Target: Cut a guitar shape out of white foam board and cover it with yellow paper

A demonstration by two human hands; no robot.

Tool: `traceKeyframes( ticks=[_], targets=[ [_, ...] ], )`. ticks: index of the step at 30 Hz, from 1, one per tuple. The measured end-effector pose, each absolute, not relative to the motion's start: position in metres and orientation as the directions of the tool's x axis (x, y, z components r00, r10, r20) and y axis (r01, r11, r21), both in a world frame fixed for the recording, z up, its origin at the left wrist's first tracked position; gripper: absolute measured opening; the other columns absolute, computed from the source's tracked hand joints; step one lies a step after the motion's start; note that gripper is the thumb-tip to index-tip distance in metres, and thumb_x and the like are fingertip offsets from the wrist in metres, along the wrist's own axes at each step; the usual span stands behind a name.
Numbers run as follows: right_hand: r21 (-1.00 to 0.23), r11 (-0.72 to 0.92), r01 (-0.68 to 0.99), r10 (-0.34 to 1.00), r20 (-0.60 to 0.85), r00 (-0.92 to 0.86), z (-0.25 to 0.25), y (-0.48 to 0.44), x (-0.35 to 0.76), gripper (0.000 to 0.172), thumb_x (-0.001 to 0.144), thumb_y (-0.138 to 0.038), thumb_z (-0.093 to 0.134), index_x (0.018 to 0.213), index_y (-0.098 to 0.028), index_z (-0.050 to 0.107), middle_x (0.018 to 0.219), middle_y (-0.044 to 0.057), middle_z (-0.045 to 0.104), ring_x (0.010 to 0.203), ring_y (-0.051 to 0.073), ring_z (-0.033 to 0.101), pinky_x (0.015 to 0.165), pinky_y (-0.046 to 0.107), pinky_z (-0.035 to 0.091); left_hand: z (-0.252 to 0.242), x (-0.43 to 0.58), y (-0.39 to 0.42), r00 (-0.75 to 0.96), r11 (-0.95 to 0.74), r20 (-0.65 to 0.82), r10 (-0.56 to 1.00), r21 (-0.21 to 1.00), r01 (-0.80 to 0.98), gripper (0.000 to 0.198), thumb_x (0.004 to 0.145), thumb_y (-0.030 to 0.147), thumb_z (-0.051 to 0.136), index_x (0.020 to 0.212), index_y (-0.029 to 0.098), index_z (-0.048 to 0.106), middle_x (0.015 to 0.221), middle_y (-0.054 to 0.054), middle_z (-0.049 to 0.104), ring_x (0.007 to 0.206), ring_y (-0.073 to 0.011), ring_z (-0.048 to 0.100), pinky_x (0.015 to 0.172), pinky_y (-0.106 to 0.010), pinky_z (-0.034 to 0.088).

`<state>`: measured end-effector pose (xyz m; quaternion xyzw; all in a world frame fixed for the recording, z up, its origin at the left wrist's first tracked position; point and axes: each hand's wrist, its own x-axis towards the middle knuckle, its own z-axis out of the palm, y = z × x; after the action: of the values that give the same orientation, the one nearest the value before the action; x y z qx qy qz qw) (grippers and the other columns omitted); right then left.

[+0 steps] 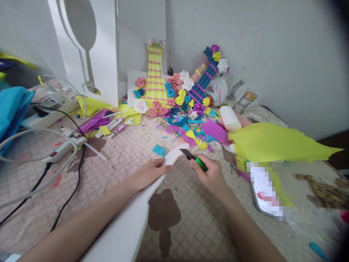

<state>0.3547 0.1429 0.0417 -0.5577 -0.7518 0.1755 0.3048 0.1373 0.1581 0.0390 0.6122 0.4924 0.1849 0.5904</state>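
A long white foam board piece (128, 222) with a curved edge runs from the lower middle up to a narrow end. My left hand (152, 173) grips it near that end, thumb on top and fingers along its far side. In my right hand (211, 174) is a green-handled utility knife (201, 163), its dark blade out and touching or very close to the board's narrow tip. A small blue paper square (159, 149) lies just beyond my left hand. Under the board, a brown patch (163, 209) shows on the tiled-pattern tabletop.
Paper-flower guitars, one yellow (155, 72) and one blue (203, 82), lean at the back among coloured scraps. Power strips (64, 147) and looping cables lie left. A white board with a cut-out (105, 47) stands behind. Right are yellow paper (278, 142), a white roll (230, 117) and a phone (263, 193).
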Motion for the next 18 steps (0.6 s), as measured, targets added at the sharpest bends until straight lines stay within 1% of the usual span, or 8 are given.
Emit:
traceKeyframes(
  ticks=[2, 4, 9, 11, 18],
  targets=[
    [-0.623, 0.316, 0.715, 0.944, 0.282, -0.171, 0.045, 0.143, 0.360, 0.026, 0.088, -0.038, 0.045, 0.069, -0.020, 0.051, 0.048, -0.005, 0.044, 0.044, 0.009, 0.042, 0.047, 0.021, 0.033, 0.041, 0.136, 0.158, 0.455, 0.243, -0.374, 0.808, 0.915, 0.321, 0.038, 0.075, 0.055, 0.049, 0.066, 0.019, 0.044, 0.053, 0.006, 0.033, 0.047, -0.0083, 0.031, 0.044, -0.024, 0.024],
    [-0.624, 0.328, 0.709, 0.941, 0.279, -0.190, 0.047, 0.145, 0.365, 0.026, 0.087, -0.037, 0.046, 0.068, -0.020, 0.050, 0.047, -0.005, 0.043, 0.043, 0.009, 0.042, 0.047, 0.021, 0.033, 0.043, 0.135, 0.158, 0.459, 0.294, -0.404, 0.792, 0.910, 0.293, 0.038, 0.074, 0.055, 0.050, 0.065, 0.019, 0.041, 0.050, 0.007, 0.030, 0.044, -0.0073, 0.027, 0.041, -0.023, 0.020],
    [-0.621, 0.358, 0.697, 0.933, 0.272, -0.236, 0.043, 0.148, 0.366, 0.024, 0.086, -0.036, 0.048, 0.070, -0.019, 0.053, 0.048, -0.006, 0.041, 0.043, 0.008, 0.040, 0.046, 0.020, 0.032, 0.045, 0.134, 0.157, 0.481, 0.402, -0.484, 0.731, 0.875, 0.270, 0.037, 0.073, 0.056, 0.051, 0.070, 0.020, 0.042, 0.051, 0.007, 0.032, 0.042, -0.0065, 0.028, 0.036, -0.019, 0.019],
    [-0.617, 0.369, 0.695, 0.928, 0.280, -0.244, 0.041, 0.149, 0.365, 0.025, 0.086, -0.036, 0.048, 0.070, -0.018, 0.053, 0.049, -0.006, 0.041, 0.044, 0.008, 0.039, 0.046, 0.020, 0.032, 0.043, 0.134, 0.157, 0.491, 0.412, -0.488, 0.722, 0.873, 0.262, 0.038, 0.074, 0.055, 0.052, 0.070, 0.020, 0.041, 0.052, 0.007, 0.034, 0.042, -0.0059, 0.029, 0.036, -0.018, 0.019],
    [-0.606, 0.388, 0.694, 0.922, 0.265, -0.284, 0.037, 0.151, 0.367, 0.025, 0.087, -0.037, 0.047, 0.076, -0.017, 0.059, 0.053, -0.004, 0.047, 0.048, 0.009, 0.043, 0.050, 0.020, 0.035, 0.033, 0.136, 0.156, 0.515, 0.424, -0.484, 0.708, 0.874, 0.237, 0.035, 0.073, 0.053, 0.053, 0.068, 0.020, 0.041, 0.048, 0.009, 0.029, 0.039, -0.0052, 0.024, 0.035, -0.017, 0.019]
  ],
)
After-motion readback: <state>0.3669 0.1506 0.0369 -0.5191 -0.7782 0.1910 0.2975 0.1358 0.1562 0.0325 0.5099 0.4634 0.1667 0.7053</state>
